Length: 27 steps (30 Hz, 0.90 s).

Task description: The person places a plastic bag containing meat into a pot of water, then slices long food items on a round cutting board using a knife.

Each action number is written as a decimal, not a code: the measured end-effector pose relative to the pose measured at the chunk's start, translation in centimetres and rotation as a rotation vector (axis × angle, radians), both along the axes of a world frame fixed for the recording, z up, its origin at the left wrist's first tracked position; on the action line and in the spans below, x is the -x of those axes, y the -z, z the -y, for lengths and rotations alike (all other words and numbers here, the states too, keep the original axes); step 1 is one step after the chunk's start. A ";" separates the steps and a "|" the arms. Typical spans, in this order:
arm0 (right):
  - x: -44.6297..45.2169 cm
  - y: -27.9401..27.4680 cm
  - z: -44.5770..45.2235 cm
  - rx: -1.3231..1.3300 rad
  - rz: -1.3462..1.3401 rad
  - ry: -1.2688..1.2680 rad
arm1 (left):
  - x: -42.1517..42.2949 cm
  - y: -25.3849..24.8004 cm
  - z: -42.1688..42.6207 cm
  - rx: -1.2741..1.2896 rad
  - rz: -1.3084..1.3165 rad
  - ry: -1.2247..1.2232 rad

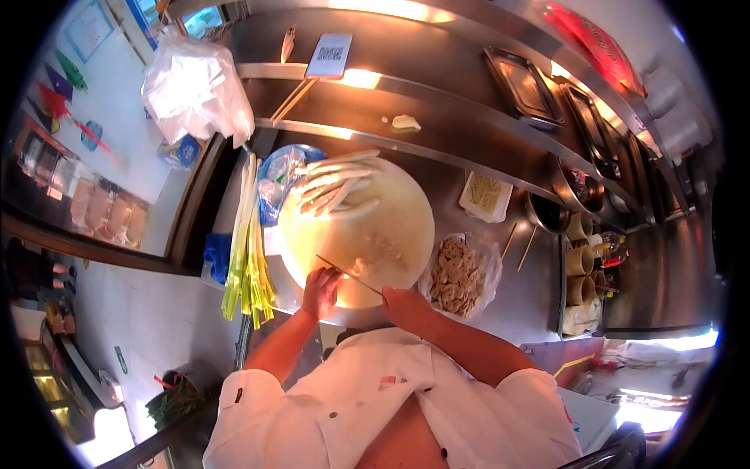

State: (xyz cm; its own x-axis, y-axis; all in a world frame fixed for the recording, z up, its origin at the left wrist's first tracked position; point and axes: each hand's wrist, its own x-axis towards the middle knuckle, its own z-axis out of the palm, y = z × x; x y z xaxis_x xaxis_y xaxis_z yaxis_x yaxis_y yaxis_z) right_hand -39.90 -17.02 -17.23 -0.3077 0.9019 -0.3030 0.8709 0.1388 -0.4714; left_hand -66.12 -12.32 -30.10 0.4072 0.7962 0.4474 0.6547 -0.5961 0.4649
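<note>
A round pale cutting board (406,203) lies on the steel counter before me. My right hand (402,305) is closed round the handle of a knife (355,278), whose blade points left across the board's near part. My left hand (321,291) is at the board's near-left edge beside the blade, fingers curled; what they press on is hidden. Small pale food bits (361,266) lie just beyond the blade. Several long whitish stalks (340,186) are piled at the board's far side.
Left of the board lie long green-and-white stalks (249,258) and a blue basin (269,168) holding plastic bags. To the right are a plastic bag of sliced food (457,277), a white tray of thin strips (486,195) and chopsticks (526,248). A steel shelf (437,102) overhangs the back.
</note>
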 end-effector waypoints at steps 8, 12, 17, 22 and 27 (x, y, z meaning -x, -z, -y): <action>0.8 1.9 -0.3 -0.069 0.026 -0.005 | 0.0 0.0 -0.6 -0.028 0.020 0.006; 2.5 5.3 -2.2 -0.132 -0.089 0.009 | -0.2 -0.4 -0.5 -0.016 0.041 0.012; 1.9 4.6 -3.0 -0.183 -0.117 -0.033 | 0.0 -0.8 -0.4 -0.004 0.038 0.022; 0.9 0.5 -0.6 -0.056 -0.016 -0.017 | 0.1 0.2 -0.3 -0.036 0.069 -0.009; 1.7 1.5 0.1 -0.051 -0.026 0.005 | -0.1 0.0 -0.8 -0.049 0.083 -0.010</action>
